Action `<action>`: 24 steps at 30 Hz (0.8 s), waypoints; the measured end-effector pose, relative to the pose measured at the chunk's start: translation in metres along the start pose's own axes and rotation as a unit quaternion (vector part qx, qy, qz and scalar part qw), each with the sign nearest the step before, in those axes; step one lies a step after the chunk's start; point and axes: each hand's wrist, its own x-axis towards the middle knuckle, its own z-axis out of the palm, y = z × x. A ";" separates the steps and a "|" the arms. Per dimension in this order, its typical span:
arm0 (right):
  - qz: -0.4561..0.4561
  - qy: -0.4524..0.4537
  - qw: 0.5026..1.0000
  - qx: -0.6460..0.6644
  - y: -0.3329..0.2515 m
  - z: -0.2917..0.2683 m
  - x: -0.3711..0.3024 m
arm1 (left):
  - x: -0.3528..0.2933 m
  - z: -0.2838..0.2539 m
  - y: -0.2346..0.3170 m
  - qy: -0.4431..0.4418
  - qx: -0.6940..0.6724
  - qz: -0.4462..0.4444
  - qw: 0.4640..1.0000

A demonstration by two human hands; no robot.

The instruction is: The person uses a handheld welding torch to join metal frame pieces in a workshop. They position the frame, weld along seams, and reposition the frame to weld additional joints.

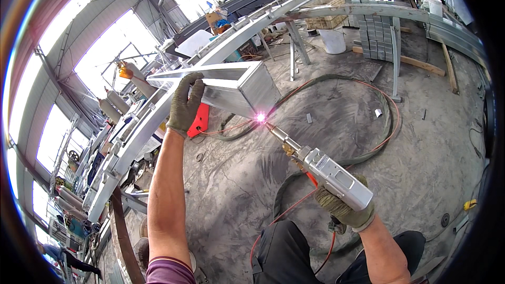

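Observation:
A rectangular frame of silvery metal tube (256, 87) rests across a long metal rail, one corner jutting out toward me. My left hand (185, 104), in an olive work glove, grips the frame's near side, fingers bent over its upper edge. In my right hand (343, 205), also gloved, is a silver handheld welding gun (331, 171), its body slanting up to the left. The gun's nozzle meets the lower corner of the frame, where a bright pink-white spark (260, 117) glows. My right fingers are partly hidden beneath the gun.
The long metal rail (131, 152) curves along the left and back. A dark sleeved hose (388, 121) and orange cable loop over the concrete floor. Farther back are a white bucket (332, 41) and stacked metal tubes (376, 39). Gas cylinders (117, 101) stand left; another person (73, 263) is lower left.

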 end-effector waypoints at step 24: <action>0.127 0.033 0.976 0.173 0.013 0.006 -0.011 | 0.001 0.000 -0.007 -0.002 0.006 0.007 1.000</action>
